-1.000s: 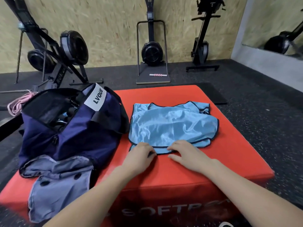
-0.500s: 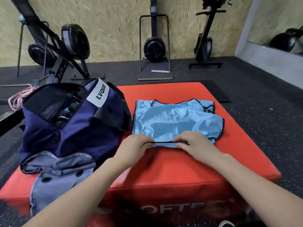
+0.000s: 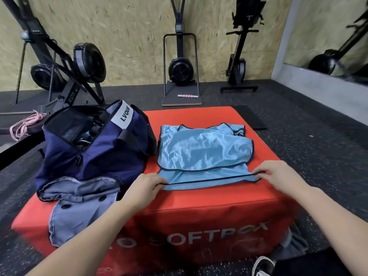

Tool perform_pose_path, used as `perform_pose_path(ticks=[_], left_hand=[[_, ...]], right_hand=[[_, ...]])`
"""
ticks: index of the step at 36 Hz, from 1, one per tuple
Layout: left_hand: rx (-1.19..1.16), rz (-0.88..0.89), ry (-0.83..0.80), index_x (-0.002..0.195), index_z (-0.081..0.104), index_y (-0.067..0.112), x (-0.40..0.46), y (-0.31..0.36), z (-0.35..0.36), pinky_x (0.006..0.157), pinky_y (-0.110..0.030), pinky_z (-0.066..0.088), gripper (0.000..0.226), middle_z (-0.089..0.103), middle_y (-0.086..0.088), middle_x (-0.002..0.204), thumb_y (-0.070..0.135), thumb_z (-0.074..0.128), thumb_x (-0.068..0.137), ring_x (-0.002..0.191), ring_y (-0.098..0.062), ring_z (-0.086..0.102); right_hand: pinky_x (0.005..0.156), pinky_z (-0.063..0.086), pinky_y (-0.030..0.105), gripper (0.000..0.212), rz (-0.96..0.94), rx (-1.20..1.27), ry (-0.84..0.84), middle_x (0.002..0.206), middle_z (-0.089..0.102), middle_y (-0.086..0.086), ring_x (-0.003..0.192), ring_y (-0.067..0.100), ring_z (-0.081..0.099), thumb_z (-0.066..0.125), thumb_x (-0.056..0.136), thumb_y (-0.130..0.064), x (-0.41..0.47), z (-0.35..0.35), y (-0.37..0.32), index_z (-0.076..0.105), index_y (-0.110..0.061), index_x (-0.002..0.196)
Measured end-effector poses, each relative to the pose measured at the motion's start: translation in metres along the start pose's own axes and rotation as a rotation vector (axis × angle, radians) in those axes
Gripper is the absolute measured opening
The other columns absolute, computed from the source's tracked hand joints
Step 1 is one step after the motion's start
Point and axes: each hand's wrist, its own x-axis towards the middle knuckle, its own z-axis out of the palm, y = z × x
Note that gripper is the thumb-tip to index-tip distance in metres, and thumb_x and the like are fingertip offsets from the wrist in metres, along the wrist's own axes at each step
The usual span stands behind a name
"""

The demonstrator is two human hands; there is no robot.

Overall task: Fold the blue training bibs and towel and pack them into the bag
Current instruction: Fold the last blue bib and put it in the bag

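White label [image 3: 123, 116] on navy bag [image 3: 95, 156] read "LVQUE" in dark capitals, letters running up along strap. Front face of red box [image 3: 199, 226] carried pale lettering [image 3: 207, 235], partly blurred: "SOFT" legible, following letters smeared, possibly "SOFTBOX" but could not tell. Frame of exercise machine [image 3: 65, 76] at left showed white lettering [image 3: 72, 95], "RO" readable, rest hidden. Console [image 3: 178, 27] on middle machine too small to read.
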Motion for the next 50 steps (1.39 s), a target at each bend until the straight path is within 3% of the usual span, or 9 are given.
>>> perform_pose_path(ticks=[3,9,12,16,20,29,37,43,50], left_hand=[[0.003,0.066,0.002,0.094,0.077,0.025,-0.009,0.007,0.001,0.076,-0.017,0.043,0.014,0.071,0.011,0.087,0.018,0.069,0.085,0.083,-0.009,0.065],[0.003,0.101,-0.139,0.093,0.075,0.034,-0.025,0.017,-0.004,0.085,-0.033,0.049,0.028,0.067,0.020,0.096,0.054,0.056,0.090,0.094,0.000,0.059],[0.012,0.086,-0.094,0.087,0.075,0.032,-0.021,0.016,-0.002,0.084,-0.035,0.050,0.034,0.067,0.020,0.093,0.057,0.052,0.092,0.092,0.000,0.059],[-0.031,0.044,-0.011,0.087,0.075,0.025,-0.004,0.021,0.001,0.082,-0.034,0.049,0.041,0.070,0.013,0.090,0.055,0.047,0.091,0.088,-0.009,0.060],[-0.095,0.018,0.028,0.096,0.077,0.020,0.023,0.032,0.009,0.088,-0.031,0.049,0.021,0.073,0.005,0.095,0.037,0.066,0.090,0.094,-0.015,0.064],[-0.102,-0.001,-0.041,0.111,0.073,0.020,0.082,0.046,0.042,0.095,-0.029,0.044,0.026,0.069,0.002,0.106,0.034,0.068,0.090,0.106,-0.018,0.060],[-0.001,-0.009,-0.082,0.119,0.068,0.025,0.108,0.045,0.060,0.097,-0.038,0.041,0.043,0.067,0.006,0.109,0.054,0.064,0.088,0.109,-0.017,0.056],[-0.026,-0.006,-0.062,0.110,0.072,0.025,0.116,0.039,0.057,0.088,-0.034,0.044,0.024,0.071,0.003,0.101,0.020,0.057,0.093,0.101,-0.021,0.060],[-0.033,-0.072,0.023,0.108,0.075,0.024,0.098,0.025,0.030,0.085,-0.030,0.046,0.022,0.073,0.004,0.103,0.017,0.059,0.093,0.100,-0.019,0.064]], right_hand=[[0.093,0.048,0.034,0.020,-0.039,-0.064,-0.013,0.095,0.072,-0.009,0.097,0.017,0.065,0.074,0.084,-0.005,-0.010,-0.002,0.008,0.080,-0.021,0.094],[0.093,0.045,0.025,0.012,-0.002,-0.154,-0.314,0.101,0.065,-0.020,0.100,0.003,0.059,0.076,0.084,-0.033,-0.019,0.004,0.007,0.070,-0.040,0.091],[0.090,0.046,0.026,0.014,0.019,-0.073,-0.259,0.094,0.065,-0.020,0.095,0.002,0.058,0.078,0.080,-0.046,-0.015,0.007,0.002,0.072,-0.038,0.089],[0.088,0.044,0.027,0.015,-0.020,0.000,-0.157,0.098,0.067,-0.014,0.095,0.005,0.059,0.074,0.087,-0.038,0.002,0.015,-0.014,0.074,-0.028,0.099],[0.089,0.044,0.023,0.017,-0.097,0.079,-0.113,0.099,0.067,-0.015,0.096,0.002,0.059,0.074,0.087,-0.035,0.027,0.035,-0.038,0.074,-0.025,0.101],[0.101,0.039,0.034,0.029,-0.296,-0.142,-0.177,0.119,0.064,-0.010,0.117,0.014,0.053,0.065,0.090,-0.025,0.086,0.073,-0.071,0.068,-0.025,0.120],[0.088,0.051,0.039,0.018,-0.259,0.022,-0.105,0.104,0.073,-0.011,0.099,0.013,0.065,0.061,0.094,-0.024,0.102,0.073,-0.063,0.074,-0.025,0.105],[0.090,0.051,0.034,0.016,-0.217,0.102,-0.053,0.103,0.072,-0.013,0.098,0.007,0.063,0.067,0.092,-0.021,0.101,0.062,-0.049,0.075,-0.024,0.106],[0.087,0.053,0.039,0.026,-0.055,0.053,0.105,0.106,0.071,-0.011,0.102,0.013,0.065,0.065,0.087,-0.011,0.092,0.044,-0.022,0.075,-0.028,0.105]])
